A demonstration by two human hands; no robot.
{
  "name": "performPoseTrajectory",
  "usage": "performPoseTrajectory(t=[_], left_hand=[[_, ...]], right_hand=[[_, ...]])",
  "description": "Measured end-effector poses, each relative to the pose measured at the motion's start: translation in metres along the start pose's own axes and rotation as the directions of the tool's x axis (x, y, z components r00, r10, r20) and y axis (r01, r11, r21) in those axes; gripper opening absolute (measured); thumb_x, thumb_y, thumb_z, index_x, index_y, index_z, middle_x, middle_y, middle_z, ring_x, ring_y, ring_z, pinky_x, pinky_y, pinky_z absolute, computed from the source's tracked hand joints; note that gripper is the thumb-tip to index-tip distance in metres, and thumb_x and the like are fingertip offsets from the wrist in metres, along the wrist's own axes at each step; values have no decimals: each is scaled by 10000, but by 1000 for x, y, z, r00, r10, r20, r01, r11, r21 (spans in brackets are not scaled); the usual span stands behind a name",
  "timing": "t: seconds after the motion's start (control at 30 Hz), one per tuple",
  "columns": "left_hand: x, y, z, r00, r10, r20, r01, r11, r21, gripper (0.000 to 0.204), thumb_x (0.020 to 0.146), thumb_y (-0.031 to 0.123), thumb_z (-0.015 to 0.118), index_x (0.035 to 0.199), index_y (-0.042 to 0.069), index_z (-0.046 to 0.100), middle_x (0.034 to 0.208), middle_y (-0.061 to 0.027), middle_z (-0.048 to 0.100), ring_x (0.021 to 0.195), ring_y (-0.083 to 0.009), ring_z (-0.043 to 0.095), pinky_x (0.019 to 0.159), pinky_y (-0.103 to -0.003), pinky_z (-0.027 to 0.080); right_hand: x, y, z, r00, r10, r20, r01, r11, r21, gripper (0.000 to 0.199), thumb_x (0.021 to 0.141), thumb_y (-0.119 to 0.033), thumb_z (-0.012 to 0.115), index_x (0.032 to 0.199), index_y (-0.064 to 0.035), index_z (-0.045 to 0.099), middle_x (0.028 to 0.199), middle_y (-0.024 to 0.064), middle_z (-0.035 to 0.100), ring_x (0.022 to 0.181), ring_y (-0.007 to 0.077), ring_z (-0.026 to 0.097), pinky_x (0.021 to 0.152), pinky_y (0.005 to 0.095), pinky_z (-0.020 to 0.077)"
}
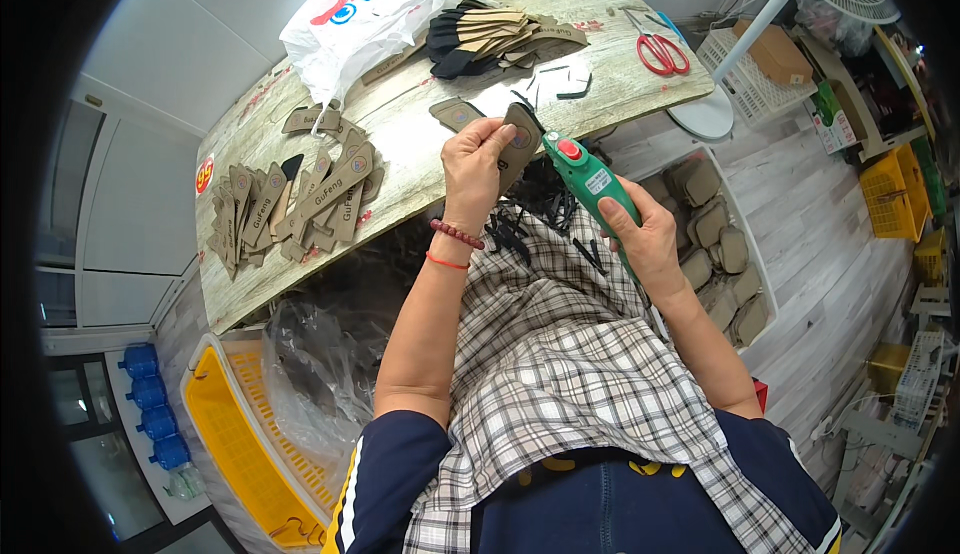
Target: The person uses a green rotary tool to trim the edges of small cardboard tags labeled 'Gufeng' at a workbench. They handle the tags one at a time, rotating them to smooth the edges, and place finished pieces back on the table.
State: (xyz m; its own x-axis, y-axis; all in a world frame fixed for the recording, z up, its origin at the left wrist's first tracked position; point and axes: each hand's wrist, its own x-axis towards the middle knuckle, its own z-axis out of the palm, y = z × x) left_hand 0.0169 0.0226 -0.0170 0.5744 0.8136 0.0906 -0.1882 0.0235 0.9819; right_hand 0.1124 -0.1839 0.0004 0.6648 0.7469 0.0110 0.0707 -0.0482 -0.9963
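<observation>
My left hand pinches a flat brown fabric piece with a rounded end and a small printed emblem, held up just off the table's near edge. In my right hand is a green electric cutter with a red button. Its tip meets the upper right edge of the fabric piece; the exact contact is too small to see. Another rounded brown piece lies on the table behind my left hand. Narrow black trimmings are scattered over the checked apron on my lap.
On the wooden-patterned table lie a pile of brown strips, a stack of black and tan pieces, a white plastic bag and red-handled scissors. A bin of brown pieces stands right, a yellow crate lower left, a fan upper right.
</observation>
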Motion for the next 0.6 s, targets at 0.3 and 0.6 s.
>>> performPoseTrajectory(t=[0.3,0.6], left_hand=[[1,15,-14,975,-5,221,-56,961,269,77,870,56,658,886,-12,689,787,20,636,723,-48,550,671,-205,448],[22,35,-30,893,43,447,-298,802,518,167,829,147,674,890,-8,684,833,-91,662,802,-215,614,739,-300,474]], right_hand=[[3,-7,-2,1000,-22,21,22,1000,7,458,884,-350,684,1176,-4,613,735,-7,577,566,34,476,498,203,399],[2,-7,-10,998,-10,64,11,1000,-13,446,883,-340,688,1176,-11,617,743,-16,573,588,27,479,507,201,398]])
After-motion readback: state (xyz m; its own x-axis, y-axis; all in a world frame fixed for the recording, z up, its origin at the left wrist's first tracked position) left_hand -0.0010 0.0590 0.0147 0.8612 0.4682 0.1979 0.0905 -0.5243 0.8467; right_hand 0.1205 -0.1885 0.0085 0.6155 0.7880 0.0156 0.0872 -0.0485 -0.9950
